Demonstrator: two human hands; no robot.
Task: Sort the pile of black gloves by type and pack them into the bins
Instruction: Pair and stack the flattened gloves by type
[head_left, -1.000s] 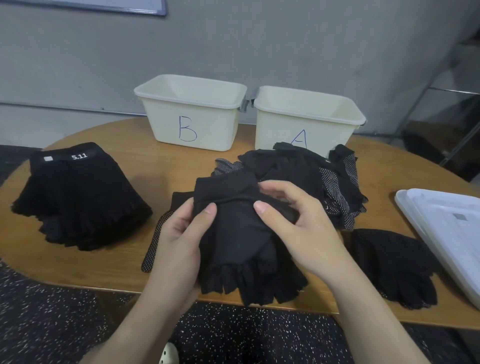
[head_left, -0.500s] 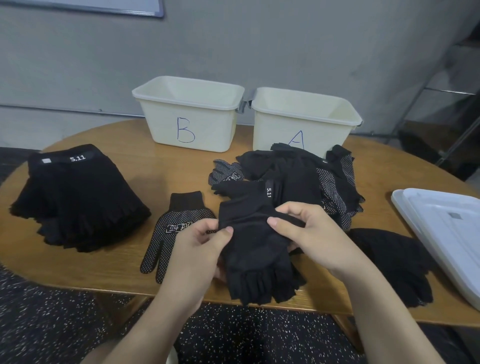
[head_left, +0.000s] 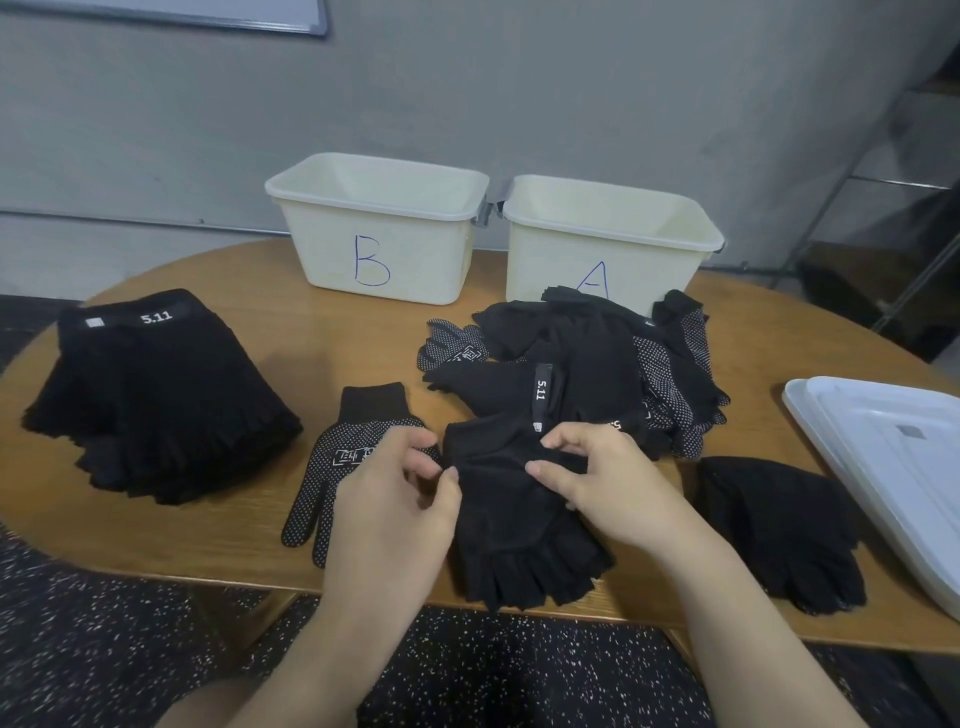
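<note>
Both hands, left (head_left: 387, 499) and right (head_left: 605, 486), had lowered the pinched fingerless gloves (head_left: 519, 525) onto the bench (head_left: 260, 374), uncovering the dotted glove (head_left: 345, 467).

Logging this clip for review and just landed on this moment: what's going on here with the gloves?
A person is sorting black gloves at a wooden table. Both hands, left hand and right hand, pinch a small stack of fingerless gloves at the near edge. A dotted glove lies beside it, the mixed pile behind. A sorted stack sits left. Nothing shows in bin B or bin A.
</note>
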